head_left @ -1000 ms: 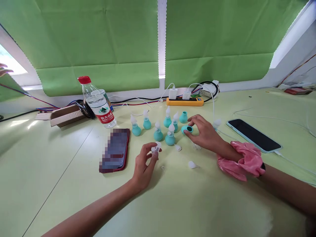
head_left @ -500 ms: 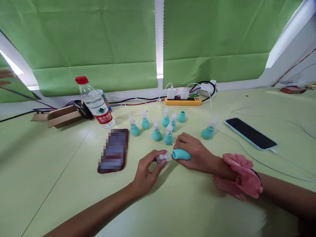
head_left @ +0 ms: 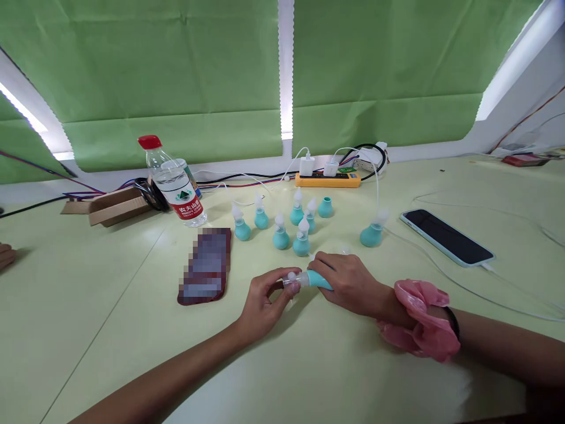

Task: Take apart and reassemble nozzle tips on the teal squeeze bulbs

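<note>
My left hand [head_left: 263,301] pinches a clear plastic tube [head_left: 302,279] between thumb and fingers. My right hand [head_left: 351,278], with a pink scrunchie [head_left: 421,318] at its wrist, is closed around a teal squeeze bulb [head_left: 319,280]. The bulb's open end meets the tube's right end; how deep the tube sits cannot be seen. Beyond my hands stand several teal bulbs with clear, pointed tops, such as the assembled bulb [head_left: 302,241] nearest them. A topless teal bulb [head_left: 325,208] stands behind. Another bulb [head_left: 371,235] with a clear top leans to the right.
A red phone [head_left: 205,268] lies left of my hands, near a water bottle [head_left: 179,188] and an open cardboard box [head_left: 119,206]. A charging phone [head_left: 448,237] lies right. An orange power strip [head_left: 329,180] sits at the back. Another person's hand [head_left: 6,255] rests at the left edge.
The bulb in my right hand has moved left and slightly down, closing the gap to the clear tube. The other person's hand at the left edge has come down to the table.
</note>
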A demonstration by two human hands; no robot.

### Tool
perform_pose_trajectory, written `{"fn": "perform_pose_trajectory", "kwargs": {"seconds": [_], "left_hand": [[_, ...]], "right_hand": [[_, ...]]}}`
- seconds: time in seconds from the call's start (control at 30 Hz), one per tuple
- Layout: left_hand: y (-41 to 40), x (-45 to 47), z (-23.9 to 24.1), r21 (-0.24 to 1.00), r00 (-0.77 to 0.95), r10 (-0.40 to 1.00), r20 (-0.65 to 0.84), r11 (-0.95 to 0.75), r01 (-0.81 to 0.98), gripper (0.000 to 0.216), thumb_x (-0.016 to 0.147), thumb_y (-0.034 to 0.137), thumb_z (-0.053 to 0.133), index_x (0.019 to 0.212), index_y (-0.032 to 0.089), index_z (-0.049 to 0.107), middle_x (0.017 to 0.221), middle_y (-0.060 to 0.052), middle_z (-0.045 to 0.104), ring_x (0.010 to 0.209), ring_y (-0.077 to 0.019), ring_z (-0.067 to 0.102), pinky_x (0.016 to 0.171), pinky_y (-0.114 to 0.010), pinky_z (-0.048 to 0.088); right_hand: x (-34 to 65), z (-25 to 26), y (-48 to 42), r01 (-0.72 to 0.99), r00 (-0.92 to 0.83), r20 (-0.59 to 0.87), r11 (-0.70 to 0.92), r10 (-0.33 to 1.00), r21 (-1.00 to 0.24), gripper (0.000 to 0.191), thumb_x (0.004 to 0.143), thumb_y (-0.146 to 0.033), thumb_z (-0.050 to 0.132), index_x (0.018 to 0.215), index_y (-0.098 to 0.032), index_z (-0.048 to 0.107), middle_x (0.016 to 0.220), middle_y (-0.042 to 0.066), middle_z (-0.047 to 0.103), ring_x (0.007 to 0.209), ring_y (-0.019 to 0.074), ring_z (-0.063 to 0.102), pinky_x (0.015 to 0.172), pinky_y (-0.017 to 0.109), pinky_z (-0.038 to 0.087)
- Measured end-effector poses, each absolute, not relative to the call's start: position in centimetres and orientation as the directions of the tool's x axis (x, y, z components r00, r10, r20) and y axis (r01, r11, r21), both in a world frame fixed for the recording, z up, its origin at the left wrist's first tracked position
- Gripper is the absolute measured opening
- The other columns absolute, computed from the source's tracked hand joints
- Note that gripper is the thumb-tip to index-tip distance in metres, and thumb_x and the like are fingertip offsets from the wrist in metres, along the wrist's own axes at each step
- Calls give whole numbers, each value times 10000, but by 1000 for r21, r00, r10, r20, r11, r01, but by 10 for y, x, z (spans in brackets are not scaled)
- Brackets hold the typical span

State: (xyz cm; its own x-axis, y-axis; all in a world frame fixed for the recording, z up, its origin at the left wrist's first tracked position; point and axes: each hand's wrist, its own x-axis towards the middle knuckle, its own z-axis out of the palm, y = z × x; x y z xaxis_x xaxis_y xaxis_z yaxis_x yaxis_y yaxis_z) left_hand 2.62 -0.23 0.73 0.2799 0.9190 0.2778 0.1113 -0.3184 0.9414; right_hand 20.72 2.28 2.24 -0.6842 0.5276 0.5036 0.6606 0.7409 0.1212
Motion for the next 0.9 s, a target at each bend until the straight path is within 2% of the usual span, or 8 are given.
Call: {"fn": "perform_pose_trajectory", "kwargs": {"seconds": [0.13,0.23,0.43,0.53,0.6,0.73,0.8,0.9], "left_hand": [[-3,26,10,883,309,882,355,-425,199,203,763,228,537,919,121,612,747,-58,602,629,-130,535,598,-258,489],[-3,26,11,816,360,832,423,-522,247,189,771,202,524,918,122,613,692,-50,587,616,-129,527,574,-245,468],[-5,24,19,632,461,688,561,-715,298,223,779,158,500,984,127,582,641,-42,551,594,-130,497,541,-238,425],[-7,24,24,587,537,630,562,-761,278,243,776,157,501,1000,119,587,644,-57,563,584,-134,485,527,-247,417],[-10,24,28,656,546,663,512,-712,250,234,755,183,535,966,124,616,630,-58,574,561,-133,481,524,-258,419],[-13,28,35,958,370,894,252,-284,36,222,674,257,639,857,133,657,645,-49,591,562,-136,514,526,-262,440],[-11,28,39,988,307,940,147,-124,-93,181,661,276,654,771,132,660,681,-41,578,591,-130,521,535,-247,441],[-3,23,45,973,170,963,211,-190,-130,171,685,310,633,682,139,634,776,-40,568,722,-145,534,603,-235,442]], "right_hand": [[206,22,22,639,-644,465,761,608,-110,129,702,-95,390,688,-150,506,609,21,527,495,113,446,446,229,219],[204,28,20,611,-627,339,713,702,-345,72,657,-111,438,630,-158,486,573,2,522,486,103,432,455,221,248],[205,43,19,477,-660,1,420,751,-772,63,636,-172,531,602,-158,480,522,-49,431,480,69,383,446,184,298],[209,45,22,458,-717,-150,298,680,-838,78,607,-172,579,672,-152,542,555,-52,443,489,59,390,436,169,311],[209,44,22,451,-748,-240,209,619,-868,149,608,-196,605,746,-153,573,543,-59,440,442,46,381,399,160,303],[205,45,14,334,-785,-263,26,562,-942,268,657,-317,619,853,-154,538,571,-56,451,390,41,411,357,160,340],[202,51,9,266,-785,-165,85,597,-960,296,686,-356,600,890,-158,518,656,-23,512,479,74,497,418,185,418],[206,63,10,306,-709,72,398,701,-865,354,726,-371,568,1012,-173,502,882,48,585,715,138,563,607,255,486]]}}
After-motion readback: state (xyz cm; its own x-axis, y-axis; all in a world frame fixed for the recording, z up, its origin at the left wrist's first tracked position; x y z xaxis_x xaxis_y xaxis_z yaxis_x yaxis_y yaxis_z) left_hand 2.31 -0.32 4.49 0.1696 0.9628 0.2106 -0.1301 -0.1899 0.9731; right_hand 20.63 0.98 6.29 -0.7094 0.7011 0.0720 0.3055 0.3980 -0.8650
